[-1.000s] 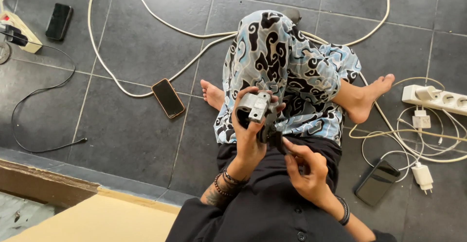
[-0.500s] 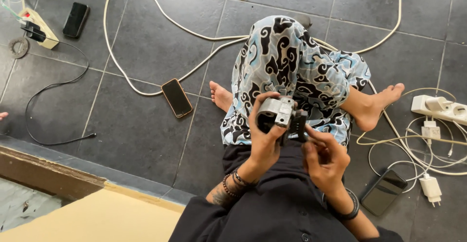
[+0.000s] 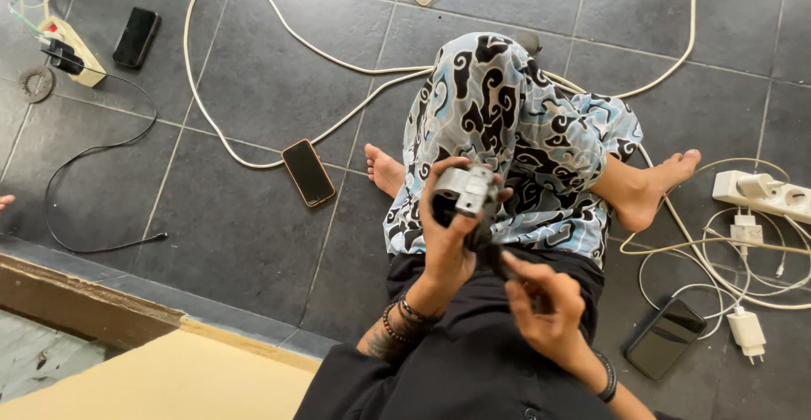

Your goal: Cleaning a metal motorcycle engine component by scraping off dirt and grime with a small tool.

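Observation:
I sit cross-legged on a dark tiled floor, in patterned blue and black trousers. My left hand grips a small grey and black device, raised over my lap. My right hand is just below and to the right of it, fingers pinched on a thin dark tool whose tip points up toward the underside of the device. Whether the tip touches the device is hidden by my fingers.
A phone with an orange edge lies left of my foot. A white cable loops across the tiles. Right: a white power strip, chargers, a dark phone. Far left: another power strip, black phone.
The view has shifted, so the floor things sit lower and further right in frame. My right hand has drawn down and away from the device with the tool.

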